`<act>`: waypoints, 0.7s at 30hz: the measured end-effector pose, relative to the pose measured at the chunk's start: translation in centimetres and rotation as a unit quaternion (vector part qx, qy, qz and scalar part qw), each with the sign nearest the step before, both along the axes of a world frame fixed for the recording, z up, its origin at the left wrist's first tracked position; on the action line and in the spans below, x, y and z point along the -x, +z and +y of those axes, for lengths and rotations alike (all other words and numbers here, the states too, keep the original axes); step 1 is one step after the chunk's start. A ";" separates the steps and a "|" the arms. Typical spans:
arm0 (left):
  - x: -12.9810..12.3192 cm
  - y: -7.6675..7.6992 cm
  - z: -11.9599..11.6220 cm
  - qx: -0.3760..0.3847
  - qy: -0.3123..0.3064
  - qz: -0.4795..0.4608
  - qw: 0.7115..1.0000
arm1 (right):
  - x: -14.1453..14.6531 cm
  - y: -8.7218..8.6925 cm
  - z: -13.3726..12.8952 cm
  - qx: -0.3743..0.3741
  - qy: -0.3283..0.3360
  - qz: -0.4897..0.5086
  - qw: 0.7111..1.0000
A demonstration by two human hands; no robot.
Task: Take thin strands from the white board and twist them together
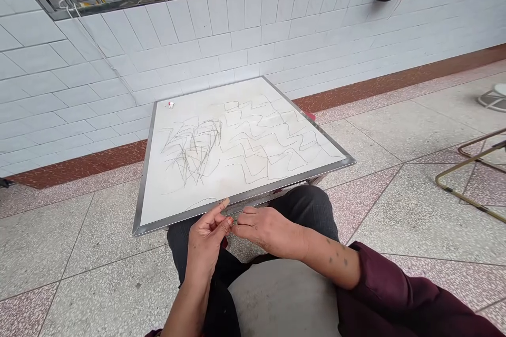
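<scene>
Left hand [206, 236] and right hand [265, 229] fingertip to fingertip, pinched shut on something too small to identify; axis and heading unreadable. Just beyond the pinch, near edge of white metal-framed board [190, 224] scattered with thin dark bent wires [193, 150].

White board [245, 137] scribbled with grey zigzag lines, silver frame, white wall tiles [221, 42] above a red-brown skirting band [79, 166], speckled grey-pink floor [395, 205], maroon sleeve [395, 295]

No readable text, white board [237, 147] bears only scribbles and zigzag lines
</scene>
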State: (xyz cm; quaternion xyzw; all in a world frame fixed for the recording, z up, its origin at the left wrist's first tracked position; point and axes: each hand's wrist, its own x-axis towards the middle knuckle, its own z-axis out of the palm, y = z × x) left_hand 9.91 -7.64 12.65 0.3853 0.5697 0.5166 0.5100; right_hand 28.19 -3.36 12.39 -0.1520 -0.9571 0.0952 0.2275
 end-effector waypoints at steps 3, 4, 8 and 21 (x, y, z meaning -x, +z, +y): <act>-0.3 -0.4 -0.1 -0.001 0.004 0.006 1.000 | -0.1 0.5 0.2 -0.016 0.011 -0.013 1.000; -0.4 -0.6 -0.1 -0.001 0.004 0.009 1.000 | 0.0 0.5 0.2 -0.021 0.013 -0.018 1.000; -0.8 -1.1 0.0 -0.006 0.001 0.017 1.000 | 0.2 -0.1 0.6 -0.037 0.011 -0.027 0.999; -0.7 -0.8 -0.4 -0.017 -0.013 0.006 1.000 | -0.3 -0.1 1.4 -0.049 -0.045 0.059 0.996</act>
